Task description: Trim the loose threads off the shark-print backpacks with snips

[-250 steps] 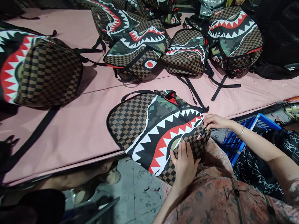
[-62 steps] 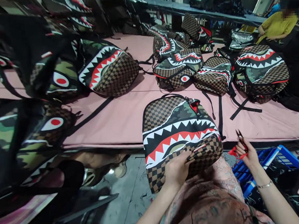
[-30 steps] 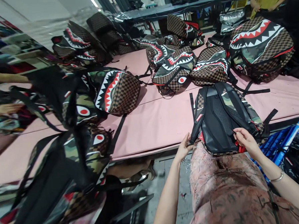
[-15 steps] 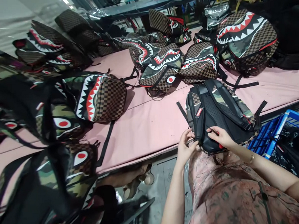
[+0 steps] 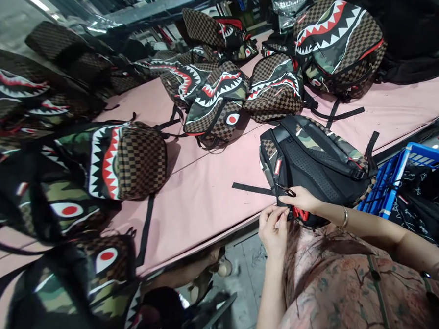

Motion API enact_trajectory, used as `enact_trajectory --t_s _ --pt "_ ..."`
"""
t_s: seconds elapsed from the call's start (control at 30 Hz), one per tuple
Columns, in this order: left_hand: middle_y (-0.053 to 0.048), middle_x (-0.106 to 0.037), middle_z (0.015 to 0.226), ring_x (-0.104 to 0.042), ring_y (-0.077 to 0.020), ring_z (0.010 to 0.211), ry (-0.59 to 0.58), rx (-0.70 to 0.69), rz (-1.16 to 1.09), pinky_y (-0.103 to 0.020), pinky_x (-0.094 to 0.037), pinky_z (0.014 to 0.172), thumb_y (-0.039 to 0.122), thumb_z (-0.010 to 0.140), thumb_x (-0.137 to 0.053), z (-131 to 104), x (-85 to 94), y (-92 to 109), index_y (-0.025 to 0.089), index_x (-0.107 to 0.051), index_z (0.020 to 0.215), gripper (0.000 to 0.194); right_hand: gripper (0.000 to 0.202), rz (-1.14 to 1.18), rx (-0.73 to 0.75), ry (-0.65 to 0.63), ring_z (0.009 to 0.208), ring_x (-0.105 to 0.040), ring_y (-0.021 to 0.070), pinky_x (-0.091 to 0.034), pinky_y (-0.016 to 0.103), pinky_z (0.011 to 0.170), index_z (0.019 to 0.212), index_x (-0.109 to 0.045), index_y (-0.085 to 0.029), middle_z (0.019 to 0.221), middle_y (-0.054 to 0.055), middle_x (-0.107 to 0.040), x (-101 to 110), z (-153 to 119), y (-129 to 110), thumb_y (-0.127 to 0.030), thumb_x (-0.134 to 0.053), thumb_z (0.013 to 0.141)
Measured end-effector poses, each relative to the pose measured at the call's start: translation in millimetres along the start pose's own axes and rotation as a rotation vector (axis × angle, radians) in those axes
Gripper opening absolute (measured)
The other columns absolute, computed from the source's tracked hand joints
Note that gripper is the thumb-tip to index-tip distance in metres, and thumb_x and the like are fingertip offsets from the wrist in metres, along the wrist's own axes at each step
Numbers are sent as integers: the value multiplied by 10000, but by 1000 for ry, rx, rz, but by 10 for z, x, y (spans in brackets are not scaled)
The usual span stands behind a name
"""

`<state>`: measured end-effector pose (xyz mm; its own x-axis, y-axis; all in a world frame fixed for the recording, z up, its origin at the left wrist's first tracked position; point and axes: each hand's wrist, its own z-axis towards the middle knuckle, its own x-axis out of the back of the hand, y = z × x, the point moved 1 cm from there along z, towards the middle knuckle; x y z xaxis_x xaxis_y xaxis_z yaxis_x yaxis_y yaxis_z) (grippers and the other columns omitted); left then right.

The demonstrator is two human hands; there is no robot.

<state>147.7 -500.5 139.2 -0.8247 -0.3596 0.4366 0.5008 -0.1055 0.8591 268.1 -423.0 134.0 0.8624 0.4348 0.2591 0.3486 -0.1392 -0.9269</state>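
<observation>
A black backpack (image 5: 315, 169) with checkered and camouflage edges lies with its padded back and straps up, at the front edge of the pink table (image 5: 202, 199). My left hand (image 5: 274, 225) is closed at its lower left corner, fingers pinched on something too small to make out. Just above, my right hand (image 5: 302, 200) has thumb and fingers closed around small dark scissors or snips (image 5: 287, 192), partly hidden by the fingers. Red material (image 5: 300, 214) shows under the right hand. A loose black strap (image 5: 252, 188) points left from the backpack.
Shark-mouth backpacks stand behind (image 5: 219, 100) and at the left (image 5: 131, 159). A blue basket (image 5: 399, 177) holding black printed items is at the right, beside the table edge. A person's forearm (image 5: 184, 269) shows below the table's front edge.
The view has shifted. My hands have come closer together at the backpack's corner, the right one moving left. The left fingers have closed more, and the loose strap now lies outward to the left.
</observation>
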Motion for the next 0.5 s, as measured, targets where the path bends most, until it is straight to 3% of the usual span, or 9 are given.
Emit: enact_trajectory --t_s 0.07,0.17,0.27,0.33,0.5 --pt "-38 -574 789 -549 -160 807 46 6 11 -283 -457 760 254 737 -613 -3 -1 8 203 -687 750 91 305 -48 70 -8 587 -451 103 -338 208 534 728 -530 -153 602 -37 -483 40 -63 6 -453 -492 771" --pt "-34 -578 771 -548 -162 804 110 74 -40 -283 -449 759 258 735 -609 -17 -15 4 191 -669 712 93 227 -185 224 113 736 -524 132 -389 247 688 971 -518 -180 791 -5 -580 192 -239 7 -351 -436 847" --pt "-33 -578 788 -547 -168 819 151 142 -89 -304 -439 793 274 733 -603 -36 -32 -10 189 -657 697 107 194 -453 416 217 836 -524 167 -373 281 771 963 -546 -172 901 52 -602 346 -429 26 -271 -403 878" --pt "-38 -575 835 -544 -176 860 164 166 -102 -319 -425 830 280 732 -601 -50 -43 -20 191 -656 704 108 203 -633 519 188 829 -518 185 -365 287 750 936 -578 -167 892 69 -607 390 -522 46 -278 -417 880" --pt "-51 -557 907 -524 -188 938 180 147 -73 -331 -396 885 277 731 -602 -86 -74 -22 191 -657 706 105 220 -912 588 157 818 -515 200 -338 300 716 1012 -595 -178 903 71 -616 338 -608 28 -260 -442 878"
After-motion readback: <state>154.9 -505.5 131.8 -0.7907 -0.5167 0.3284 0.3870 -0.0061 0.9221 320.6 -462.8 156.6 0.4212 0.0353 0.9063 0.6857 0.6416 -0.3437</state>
